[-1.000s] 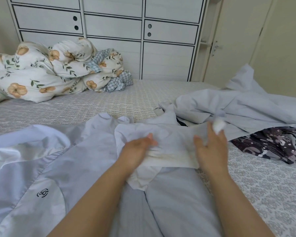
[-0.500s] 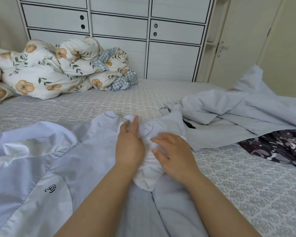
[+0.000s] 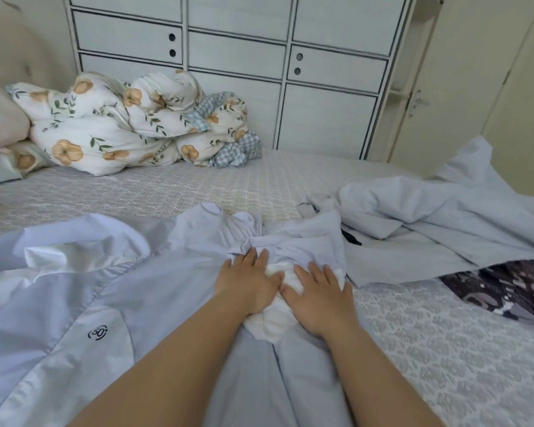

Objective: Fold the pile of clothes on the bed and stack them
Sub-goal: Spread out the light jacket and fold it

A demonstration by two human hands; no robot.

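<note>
1. White cloth [image 3: 275, 315] lies bunched up on the bed [image 3: 444, 349], on top of a pale blue shirt [image 3: 105, 303].
2. Left hand [image 3: 247, 285] presses flat on the white cloth, fingers straight, holding nothing.
3. Right hand [image 3: 319, 298] presses flat just beside it, fingers spread.
4. More pale blue clothes [image 3: 444, 217] lie in a heap on the right, near a dark patterned piece [image 3: 506, 288].
5. Flowery quilt [image 3: 121, 124] sits far back.

Two bare forearms — no sleeves, rings or watch — left hand [image 3: 247, 282] and right hand [image 3: 319, 292] ungloved
</note>
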